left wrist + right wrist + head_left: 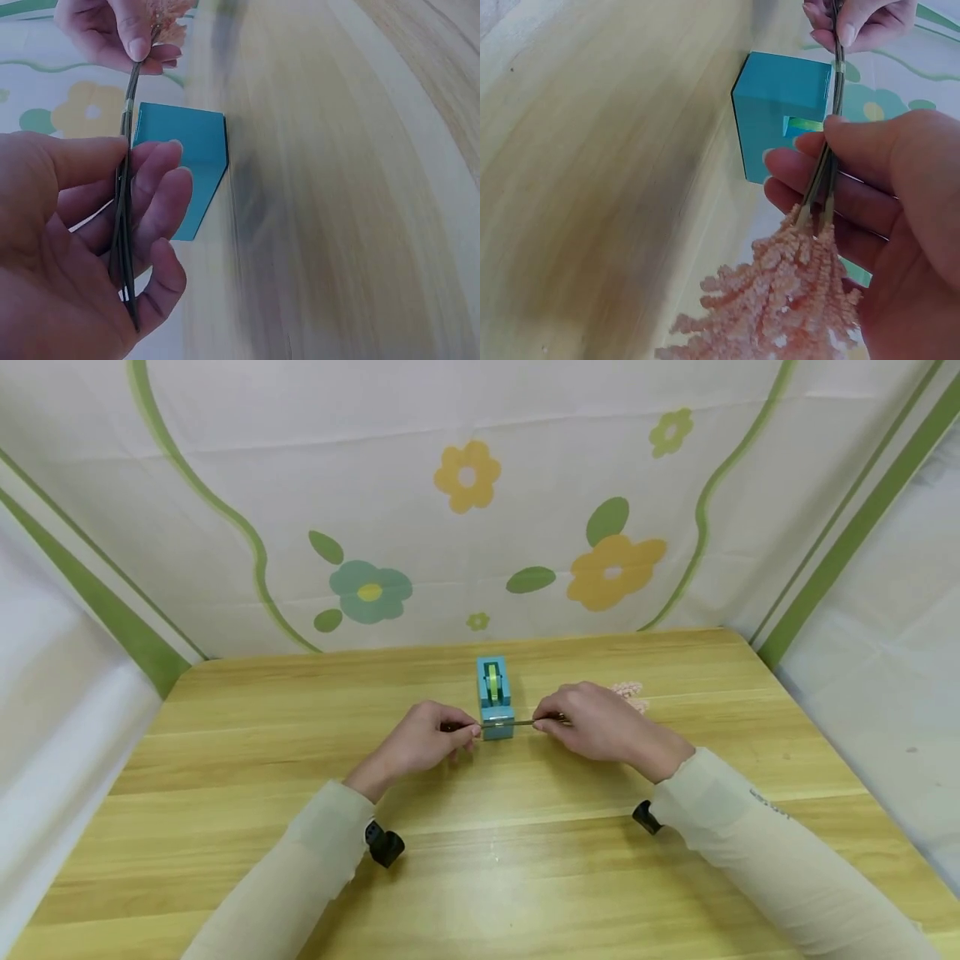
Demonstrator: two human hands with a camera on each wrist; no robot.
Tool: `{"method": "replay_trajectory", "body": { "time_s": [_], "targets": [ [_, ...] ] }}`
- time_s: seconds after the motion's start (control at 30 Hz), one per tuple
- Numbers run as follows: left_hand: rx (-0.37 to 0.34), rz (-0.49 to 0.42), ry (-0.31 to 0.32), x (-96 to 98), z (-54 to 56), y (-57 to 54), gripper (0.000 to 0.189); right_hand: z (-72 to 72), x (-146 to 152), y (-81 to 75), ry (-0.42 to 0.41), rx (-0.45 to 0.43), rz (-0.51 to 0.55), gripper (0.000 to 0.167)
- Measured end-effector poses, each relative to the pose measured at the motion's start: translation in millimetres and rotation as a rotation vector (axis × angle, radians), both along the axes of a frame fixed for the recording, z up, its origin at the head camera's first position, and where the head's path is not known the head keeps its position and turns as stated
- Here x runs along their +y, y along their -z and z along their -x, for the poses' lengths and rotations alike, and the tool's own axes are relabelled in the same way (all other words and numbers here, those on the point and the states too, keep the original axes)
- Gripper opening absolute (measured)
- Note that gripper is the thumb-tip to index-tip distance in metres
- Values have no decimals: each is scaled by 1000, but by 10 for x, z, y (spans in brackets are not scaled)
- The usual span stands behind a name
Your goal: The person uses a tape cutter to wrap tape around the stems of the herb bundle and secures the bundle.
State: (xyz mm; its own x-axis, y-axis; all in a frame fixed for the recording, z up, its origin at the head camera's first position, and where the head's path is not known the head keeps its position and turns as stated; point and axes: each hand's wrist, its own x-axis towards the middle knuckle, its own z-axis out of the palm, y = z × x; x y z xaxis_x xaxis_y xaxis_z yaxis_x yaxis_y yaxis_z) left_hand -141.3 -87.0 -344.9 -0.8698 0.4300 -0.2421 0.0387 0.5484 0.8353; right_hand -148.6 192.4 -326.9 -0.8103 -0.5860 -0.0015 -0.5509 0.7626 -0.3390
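Both hands hold a bunch of pink dried flowers level by its thin, dark stems. My left hand pinches the lower stems between thumb and fingers, the stem ends lying across its palm. Higher up, nearer the flower heads, my right hand pinches the stems the same way. A small pale band of tape shows on the stems between the hands. Just behind that stretch stands a teal tape dispenser with a yellow-green tape roll; the stems cross over its front end in the head view.
Underneath is a light wood-grain table. A white cloth printed with flowers and green lines hangs along the back edge. More white cloth hangs at the sides. Each wrist carries a small black camera.
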Motion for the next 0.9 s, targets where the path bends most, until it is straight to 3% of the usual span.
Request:
{"method": "replay_trajectory", "body": {
  "time_s": [0.17, 0.37, 0.67, 0.77, 0.9],
  "targets": [
    [-9, 3, -3, 22, -8, 29, 30, -19, -10, 6, 10, 65, -4, 10],
    [0, -3, -42, 45, -5, 60, 22, -14, -37, 29, -8, 143, -11, 4],
    [21, 22, -122, 50, -19, 61, 19, 28, -129, -44, -21, 168, -77, 6],
    [26, 59, -71, 55, -21, 49, 22, 28, -118, -30, -28, 193, -69, 6],
    [67, 141, 38, 75, -10, 6, 27, 36, -100, 14, -59, 295, -60, 12]
  ]
}}
